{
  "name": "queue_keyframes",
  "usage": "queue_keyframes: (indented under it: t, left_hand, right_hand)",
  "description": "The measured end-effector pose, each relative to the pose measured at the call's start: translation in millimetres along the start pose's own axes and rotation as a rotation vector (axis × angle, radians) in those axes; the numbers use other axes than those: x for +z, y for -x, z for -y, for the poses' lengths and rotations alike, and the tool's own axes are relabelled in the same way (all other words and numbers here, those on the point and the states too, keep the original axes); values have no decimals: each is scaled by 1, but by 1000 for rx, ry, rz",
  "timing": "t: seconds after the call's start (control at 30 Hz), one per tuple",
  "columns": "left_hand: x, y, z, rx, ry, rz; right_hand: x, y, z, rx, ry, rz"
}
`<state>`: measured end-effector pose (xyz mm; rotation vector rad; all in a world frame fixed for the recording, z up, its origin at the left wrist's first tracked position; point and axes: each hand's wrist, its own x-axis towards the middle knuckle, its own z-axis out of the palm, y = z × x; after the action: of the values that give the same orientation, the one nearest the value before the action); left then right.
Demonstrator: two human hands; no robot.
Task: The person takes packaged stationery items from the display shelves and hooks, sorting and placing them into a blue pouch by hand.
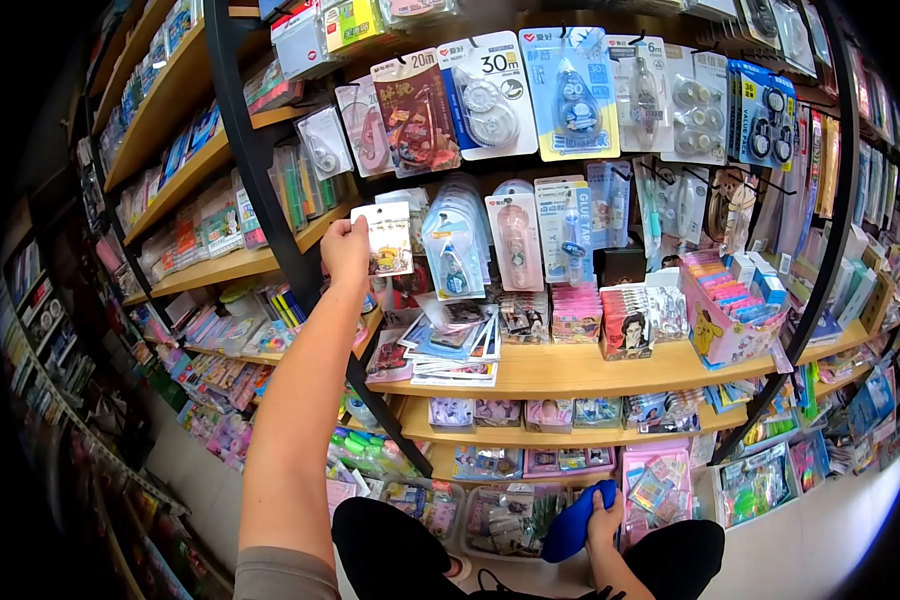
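Observation:
My left hand reaches up to the rack, its fingers closed on the left edge of a small white hanging pack with a yellow and brown picture. Just right of that pack hangs a row of blue correction tape packs. Low in front of my knees, my right hand is wrapped round a soft blue cloth, bunched up. Below the hanging packs, a loose pile of flat cards and packets lies on the wooden shelf.
Carded tapes hang in a row above. A pink box of small packets stands on the wooden shelf. Black rack posts rise at both sides. Plastic bins sit on the floor by my legs.

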<state>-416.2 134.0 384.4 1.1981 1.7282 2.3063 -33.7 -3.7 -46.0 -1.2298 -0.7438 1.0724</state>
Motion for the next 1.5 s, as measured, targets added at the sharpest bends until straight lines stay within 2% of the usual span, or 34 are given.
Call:
queue_keyframes:
  t: [0.4,0.57,0.67,0.7,0.8,0.83,0.93,1.0,1.03,1.07,1.1,1.13,1.17,1.2,1.23,1.27,1.3,1.4,1.5]
  left_hand:
    - [15,-13,15,-5,-40,-27]
    - [29,-26,41,85,-9,-67]
    - [30,-24,43,33,-26,-36]
    - [27,-8,23,-94,36,26]
    - [23,-7,46,194,-159,-58]
    - [18,0,51,99,-133,-2]
    - [2,40,75,76,-74,5]
    - [-15,97,86,115,-80,122]
    - [-28,129,101,16,-136,221]
    - [-40,166,117,26,-205,316]
    - [-47,207,122,-104,-182,409]
    - [-63,243,149,-126,-236,591]
    - [-71,277,162,-281,-319,788]
    - [-80,320,208,-351,-113,861]
    - [-83,343,216,-612,-238,1036]
    - [-88,378,250,-699,-303,1047]
    - [-94,403,277,-939,-369,1070]
    - [-108,463,364,-1183,-629,1169]
    - [-151,563,450,-1320,-376,797]
  right_hand:
    - [-1,6,11,34,-21,-17]
    - [-4,3,10,57,-11,-19]
    - [1,9,28,75,0,-16]
    - [3,11,33,70,19,-15]
    - [5,10,33,64,41,0]
    - [5,9,31,65,45,6]
    - [9,10,30,126,-88,0]
    - [6,11,32,166,-78,15]
    - [3,10,22,188,-86,12]
    - [-2,7,13,205,-91,11]
    - [0,11,24,201,-87,-8]
    - [9,12,36,182,-93,-21]
    - [10,12,41,228,-118,-16]
    - [9,13,39,234,-110,-12]
    - [9,13,36,239,-103,-4]
    - [8,12,34,243,-94,4]
    - [7,12,30,242,-86,0]
    - [6,10,27,270,-40,-32]
    - [1,5,17,272,55,-53]
